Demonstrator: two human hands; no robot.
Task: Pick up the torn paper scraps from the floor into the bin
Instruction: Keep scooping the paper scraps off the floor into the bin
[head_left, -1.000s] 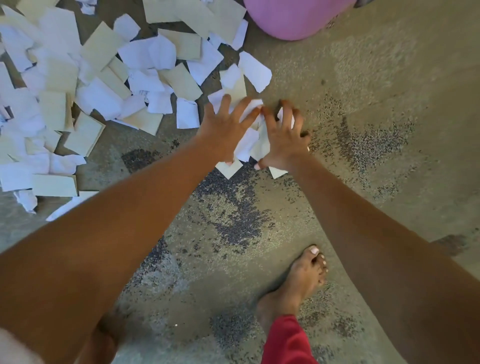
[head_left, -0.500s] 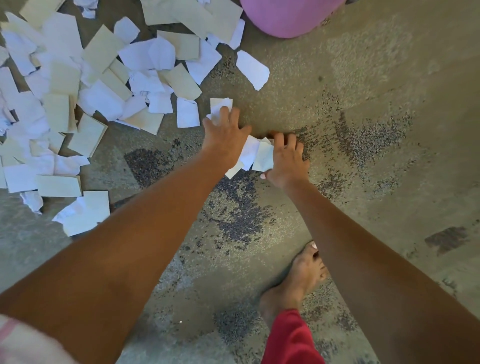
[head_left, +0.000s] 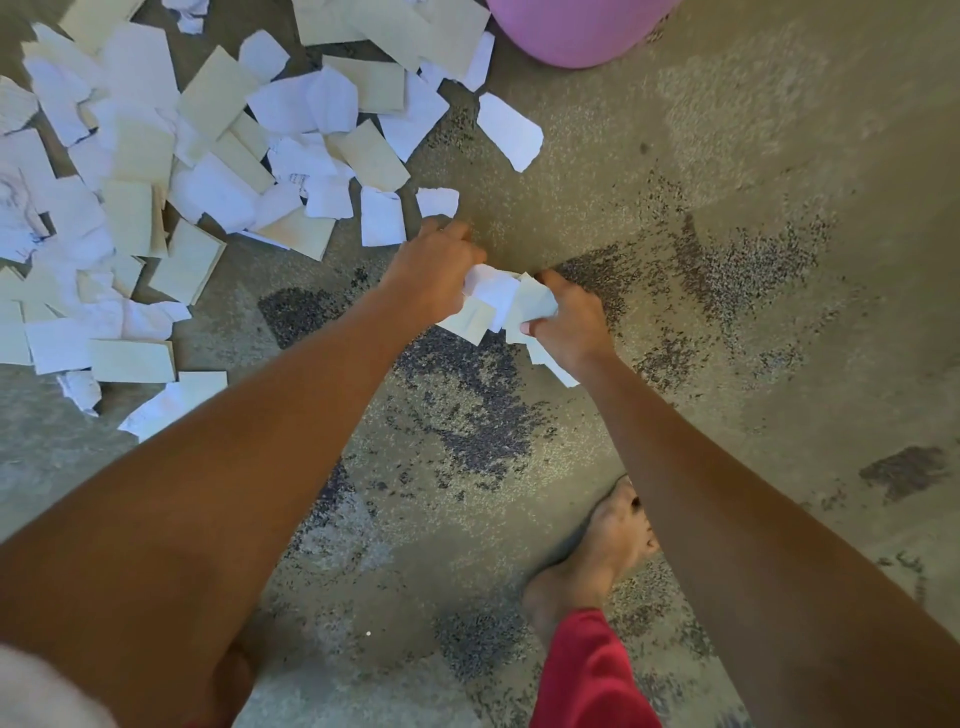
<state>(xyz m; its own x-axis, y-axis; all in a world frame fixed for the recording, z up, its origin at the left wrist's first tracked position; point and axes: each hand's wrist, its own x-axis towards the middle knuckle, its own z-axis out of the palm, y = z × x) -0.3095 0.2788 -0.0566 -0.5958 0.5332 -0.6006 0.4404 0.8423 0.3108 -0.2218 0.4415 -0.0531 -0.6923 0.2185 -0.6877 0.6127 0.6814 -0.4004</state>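
The left hand (head_left: 436, 275) and the right hand (head_left: 571, 327) squeeze 1 bundle of scraps (head_left: 496, 304) between them. The fingers of both are curled around it, I think so that no loose piece slips out. I cannot tell if it touches the floor (head_left: 727, 260). A big pile (head_left: 156, 182) of scraps lies to the left, and 1 single scrap (head_left: 509, 130) lies near the pink bin (head_left: 576, 31), just beyond the hands.
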